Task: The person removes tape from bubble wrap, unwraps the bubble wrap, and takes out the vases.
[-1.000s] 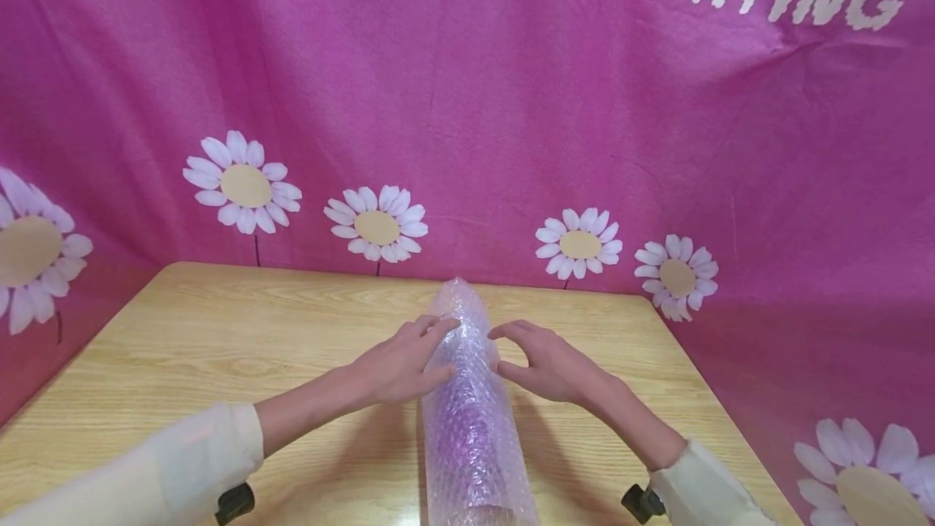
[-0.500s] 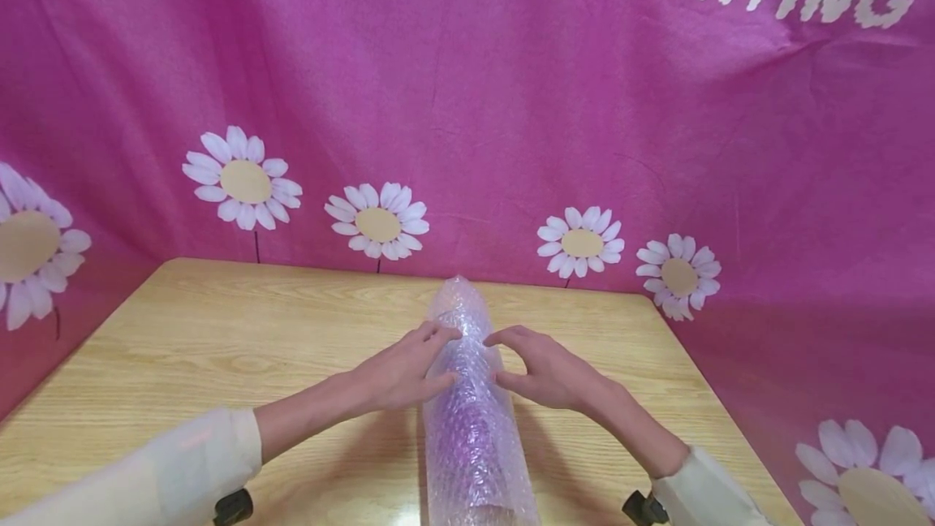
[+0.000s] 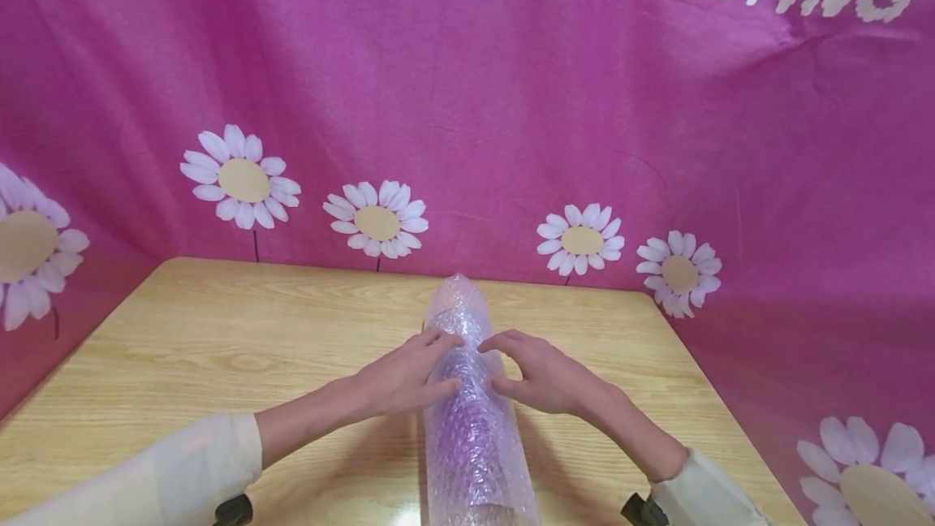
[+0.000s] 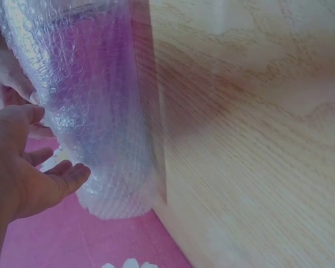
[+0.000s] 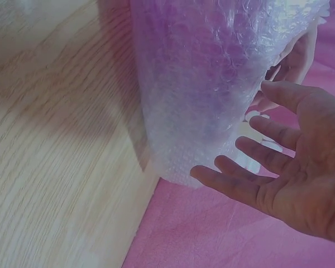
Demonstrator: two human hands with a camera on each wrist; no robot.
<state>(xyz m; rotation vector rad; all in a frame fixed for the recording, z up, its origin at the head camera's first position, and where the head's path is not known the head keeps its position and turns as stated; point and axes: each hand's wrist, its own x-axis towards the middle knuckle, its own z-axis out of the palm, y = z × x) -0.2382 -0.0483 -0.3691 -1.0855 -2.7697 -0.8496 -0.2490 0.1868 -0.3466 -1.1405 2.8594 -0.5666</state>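
Note:
A long bundle of bubble wrap [image 3: 471, 437] lies lengthwise on the wooden table, with something purple showing through its layers. Over its left upper side is my left hand [image 3: 405, 373], fingers loosely spread and the tips at the wrap. My right hand [image 3: 548, 373] mirrors it from the right, thumb and fingers apart. In the left wrist view the left hand [image 4: 28, 167] has its fingertips close to the bubble wrap [image 4: 100, 100]. The right wrist view shows the right hand [image 5: 301, 162] with extended fingers beside the wrap [image 5: 195, 95]. Neither hand grips it.
The wooden table [image 3: 241, 331] stretches out on both sides of the bundle. Behind it hangs a pink cloth backdrop [image 3: 475, 104] printed with white daisies and lettering. The bundle's far end reaches the table's back edge.
Both hands have slid slightly toward the near end along the bundle, and their fingertips have come a little closer together. The bundle stays in place.

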